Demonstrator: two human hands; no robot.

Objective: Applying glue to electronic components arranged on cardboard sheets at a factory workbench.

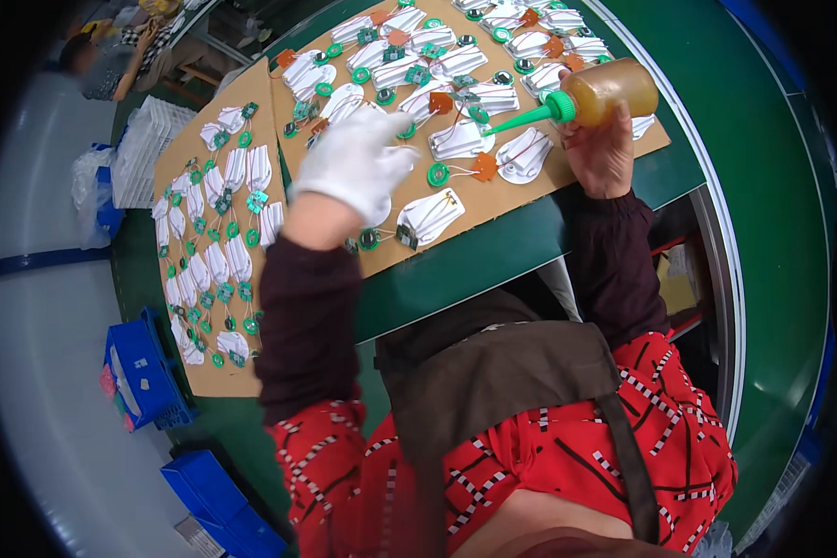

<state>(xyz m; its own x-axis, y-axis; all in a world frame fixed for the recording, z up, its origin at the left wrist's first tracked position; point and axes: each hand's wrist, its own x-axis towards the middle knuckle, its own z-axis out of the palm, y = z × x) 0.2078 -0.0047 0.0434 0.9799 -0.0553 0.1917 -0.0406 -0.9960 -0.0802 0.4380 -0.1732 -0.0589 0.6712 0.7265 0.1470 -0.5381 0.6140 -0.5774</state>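
Observation:
My right hand (pixel 604 153), bare, is wrapped round a squeeze bottle (pixel 616 91) of amber liquid. Its long green nozzle (pixel 521 120) slants down to the left, with the tip over a white plastic housing (pixel 463 141). In a white glove, my left hand (pixel 352 166) is above the cardboard sheet (pixel 493 200), among the housings; motion blurs its fingers, and whether it holds anything does not show. Near the sheet's front edge lies another white housing (pixel 432 216) with a green circuit board (pixel 406 235) wired to it. An orange square piece (pixel 484 167) lies between two housings.
A second cardboard sheet (pixel 216 381) on the left carries several rows of wired housings. Both sheets rest on a green table (pixel 437 284). Blue bins (pixel 216 488) stand at the lower left, and white crates (pixel 149 153) are stacked farther back. Another person (pixel 112 65) is at the upper left.

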